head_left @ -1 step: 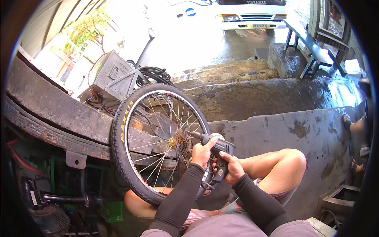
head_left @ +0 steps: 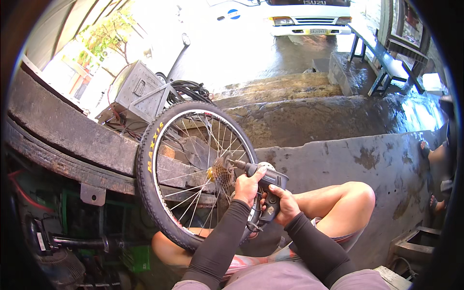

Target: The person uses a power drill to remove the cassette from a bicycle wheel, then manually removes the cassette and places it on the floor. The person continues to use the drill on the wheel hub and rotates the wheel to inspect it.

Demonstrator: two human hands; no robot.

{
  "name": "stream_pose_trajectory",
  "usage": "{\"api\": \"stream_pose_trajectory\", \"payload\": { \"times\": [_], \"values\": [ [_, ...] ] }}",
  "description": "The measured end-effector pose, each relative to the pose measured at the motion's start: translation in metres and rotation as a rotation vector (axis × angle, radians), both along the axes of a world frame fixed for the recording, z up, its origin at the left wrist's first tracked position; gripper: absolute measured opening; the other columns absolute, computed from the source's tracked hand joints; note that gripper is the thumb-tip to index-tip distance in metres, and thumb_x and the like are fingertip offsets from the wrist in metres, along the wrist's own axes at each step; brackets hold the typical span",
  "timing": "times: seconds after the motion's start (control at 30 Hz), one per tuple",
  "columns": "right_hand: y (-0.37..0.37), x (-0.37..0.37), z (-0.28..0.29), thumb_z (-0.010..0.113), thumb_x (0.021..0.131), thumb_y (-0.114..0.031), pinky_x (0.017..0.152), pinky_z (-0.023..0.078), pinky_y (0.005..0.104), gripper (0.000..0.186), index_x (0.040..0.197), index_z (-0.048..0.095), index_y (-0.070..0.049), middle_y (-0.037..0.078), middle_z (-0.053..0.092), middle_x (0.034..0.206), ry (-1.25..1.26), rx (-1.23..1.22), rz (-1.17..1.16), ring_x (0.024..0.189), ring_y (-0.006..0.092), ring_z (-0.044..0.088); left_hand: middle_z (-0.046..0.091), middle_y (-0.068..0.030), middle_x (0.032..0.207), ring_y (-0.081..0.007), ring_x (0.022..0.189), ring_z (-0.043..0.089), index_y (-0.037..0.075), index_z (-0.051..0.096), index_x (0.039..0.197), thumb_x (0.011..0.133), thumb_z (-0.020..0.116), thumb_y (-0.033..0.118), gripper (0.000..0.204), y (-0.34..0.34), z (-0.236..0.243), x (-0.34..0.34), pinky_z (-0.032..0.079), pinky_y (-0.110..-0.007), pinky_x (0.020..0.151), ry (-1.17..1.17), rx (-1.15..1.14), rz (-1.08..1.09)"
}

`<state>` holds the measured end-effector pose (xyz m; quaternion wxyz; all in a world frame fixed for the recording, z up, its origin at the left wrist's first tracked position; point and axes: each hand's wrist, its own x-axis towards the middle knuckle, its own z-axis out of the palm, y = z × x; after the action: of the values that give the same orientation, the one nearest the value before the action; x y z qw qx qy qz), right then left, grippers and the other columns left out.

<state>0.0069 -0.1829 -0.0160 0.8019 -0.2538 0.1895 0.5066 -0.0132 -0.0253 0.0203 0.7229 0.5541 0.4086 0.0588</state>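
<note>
A bicycle wheel with a black knobbly tyre and silver spokes stands tilted in front of me, its lower edge by my leg. Its rear sprocket cassette faces right, toward me. Both my hands are closed on a dark power drill. My left hand wraps the front of the drill body near the chuck, while my right hand grips the handle. From the chuck a bit points left and reaches the top of the cassette; whether it touches is too small to tell.
A grey metal box with coiled black cables stands beyond the wheel. Worn steps lead down toward a white truck. A bench is at the far right, and another person's feet show at the right edge.
</note>
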Motion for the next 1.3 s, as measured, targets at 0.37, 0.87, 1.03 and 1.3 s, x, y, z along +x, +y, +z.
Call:
{"api": "stream_pose_trajectory", "payload": {
  "times": [0.37, 0.87, 1.03, 1.3],
  "values": [
    [0.003, 0.005, 0.027, 0.074, 0.102, -0.02, 0.063, 0.06, 0.0385, 0.031, 0.127, 0.064, -0.004, 0.011, 0.072, 0.092, -0.124, -0.002, 0.104, 0.076, 0.0247, 0.072, 0.08, -0.0102, 0.106, -0.0174, 0.087, 0.075, -0.001, 0.079, 0.115, 0.099, 0.086, 0.027, 0.033, 0.007, 0.004, -0.019, 0.06, -0.035, 0.078, -0.142, -0.031, 0.112],
    [0.012, 0.017, 0.028, 0.073, 0.103, -0.021, 0.064, 0.061, 0.0384, 0.028, 0.12, 0.067, -0.001, 0.012, 0.073, 0.094, -0.197, -0.049, 0.094, 0.076, 0.0246, 0.073, 0.08, -0.014, 0.107, -0.0205, 0.088, 0.078, -0.003, 0.077, 0.117, 0.102, 0.082, 0.024, 0.032, 0.014, 0.008, -0.007, 0.064, -0.036, 0.078, -0.178, -0.032, 0.075],
    [0.007, 0.027, 0.029, 0.075, 0.101, -0.022, 0.063, 0.061, 0.0389, 0.03, 0.119, 0.067, 0.0, 0.012, 0.072, 0.094, -0.197, -0.027, 0.167, 0.074, 0.0246, 0.073, 0.081, -0.0133, 0.106, -0.0199, 0.087, 0.079, -0.003, 0.077, 0.115, 0.104, 0.08, 0.025, 0.03, 0.008, 0.012, -0.011, 0.064, -0.036, 0.075, -0.19, -0.007, 0.095],
    [0.0, 0.035, 0.024, 0.076, 0.1, -0.024, 0.062, 0.061, 0.04, 0.028, 0.115, 0.066, -0.002, 0.011, 0.071, 0.093, -0.209, -0.007, 0.211, 0.074, 0.024, 0.072, 0.081, -0.0099, 0.106, -0.0175, 0.091, 0.077, 0.0, 0.079, 0.117, 0.104, 0.08, 0.027, 0.03, 0.003, 0.014, -0.01, 0.061, -0.032, 0.083, -0.206, -0.084, 0.111]
  ]
}}
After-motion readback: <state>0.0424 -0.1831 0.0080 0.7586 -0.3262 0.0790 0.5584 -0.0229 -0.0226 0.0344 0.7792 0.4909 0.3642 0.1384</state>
